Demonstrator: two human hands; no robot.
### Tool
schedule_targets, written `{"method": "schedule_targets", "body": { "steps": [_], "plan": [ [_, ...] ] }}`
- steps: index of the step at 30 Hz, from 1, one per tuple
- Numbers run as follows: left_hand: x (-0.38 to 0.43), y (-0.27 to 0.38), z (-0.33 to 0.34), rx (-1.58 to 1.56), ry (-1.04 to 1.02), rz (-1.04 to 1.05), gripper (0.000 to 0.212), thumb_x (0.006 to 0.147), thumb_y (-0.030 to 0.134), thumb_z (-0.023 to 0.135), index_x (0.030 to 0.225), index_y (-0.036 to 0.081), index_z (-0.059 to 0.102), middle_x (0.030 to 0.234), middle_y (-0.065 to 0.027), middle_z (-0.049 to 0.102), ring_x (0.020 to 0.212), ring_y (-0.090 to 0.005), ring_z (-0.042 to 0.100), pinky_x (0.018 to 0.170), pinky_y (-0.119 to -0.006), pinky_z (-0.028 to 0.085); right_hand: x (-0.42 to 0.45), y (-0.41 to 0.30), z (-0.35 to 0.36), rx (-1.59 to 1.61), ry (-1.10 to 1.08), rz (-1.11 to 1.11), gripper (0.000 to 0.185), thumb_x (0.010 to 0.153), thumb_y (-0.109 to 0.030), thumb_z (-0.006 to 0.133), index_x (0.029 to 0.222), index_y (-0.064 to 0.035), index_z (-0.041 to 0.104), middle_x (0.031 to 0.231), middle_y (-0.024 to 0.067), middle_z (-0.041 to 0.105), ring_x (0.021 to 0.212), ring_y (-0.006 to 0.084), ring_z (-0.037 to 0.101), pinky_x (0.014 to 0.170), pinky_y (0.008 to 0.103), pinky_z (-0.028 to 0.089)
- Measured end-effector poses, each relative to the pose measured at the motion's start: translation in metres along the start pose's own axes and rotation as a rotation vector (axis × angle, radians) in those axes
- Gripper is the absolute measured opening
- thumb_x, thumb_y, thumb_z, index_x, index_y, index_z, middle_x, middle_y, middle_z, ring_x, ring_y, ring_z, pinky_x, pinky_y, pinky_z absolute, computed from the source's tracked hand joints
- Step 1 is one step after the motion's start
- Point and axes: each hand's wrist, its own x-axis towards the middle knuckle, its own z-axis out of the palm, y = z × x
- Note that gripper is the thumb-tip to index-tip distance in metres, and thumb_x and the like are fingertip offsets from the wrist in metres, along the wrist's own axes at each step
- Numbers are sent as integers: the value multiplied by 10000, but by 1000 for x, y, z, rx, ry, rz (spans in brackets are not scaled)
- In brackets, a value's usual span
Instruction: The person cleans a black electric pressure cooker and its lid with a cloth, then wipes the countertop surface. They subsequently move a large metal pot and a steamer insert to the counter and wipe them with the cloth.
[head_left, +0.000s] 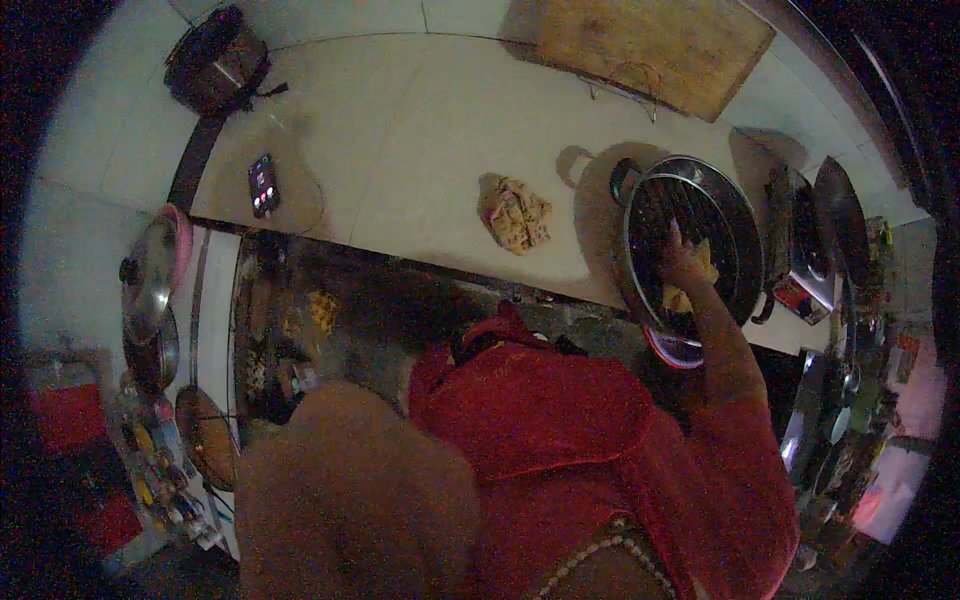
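Note:
My right hand (686, 262) reaches down inside a large dark pan (750, 232) with loop handles, at the right of the pale counter (405, 150). A yellowish, cloth-like piece (679, 300) shows on both sides of the palm, and the hand seems closed around it; dim light blurs the detail. One finger points towards the pan's far side. To the left of the pan lies a crumpled patterned cloth (517, 214). My left hand is out of view; a blurred bare part of the left arm fills the lower left, beside my red clothing.
A lit phone (262, 186) lies at the counter's left, near a dark pot (217, 64). A wooden board (645, 45) and a thin wire stand (626, 86) are at the back. Lidded cookware (154, 259) stands at the left edge; dark pans (840, 202) stand at the right.

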Motion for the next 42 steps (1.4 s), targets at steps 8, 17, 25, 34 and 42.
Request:
{"method": "schedule_targets", "body": {
  "steps": [8,17,25,34,42],
  "plan": [
    [-10,-42,-36,-741,214,-212,243,845,160,513,1037,10,514,576,-42,469,519,-113,418,495,-264,349,0,-21,-79,172,-57,124,681,670,-271,666,1267,-35,436,1088,190,549,954,363,534,842,482,419],
    [-28,-82,-63,-810,179,-219,254,854,139,493,1081,26,479,567,-40,431,492,-128,378,451,-268,303,-12,69,-167,1072,-293,2,861,657,-210,705,1384,-44,274,954,58,575,875,199,538,796,327,424],
    [-18,-86,-49,-729,212,-319,178,832,106,497,1009,83,495,665,-55,509,542,-148,444,462,-276,368,-57,48,-364,971,-52,-130,904,651,-189,728,1405,-72,243,1239,80,464,1090,164,445,928,294,357],
    [-18,-105,-46,-676,455,-384,190,825,109,495,1014,89,502,817,-42,512,606,-142,427,483,-289,378,-103,36,-423,762,177,-94,694,753,50,560,1382,-95,304,1343,134,394,1232,213,376,1031,328,288],
    [-16,-116,-54,-706,505,-472,175,811,91,535,986,84,527,829,-35,533,645,-142,460,558,-296,427,-159,16,-404,813,60,223,885,578,62,592,1392,-122,297,1338,163,358,1245,277,353,1007,343,306]
  ]
}}
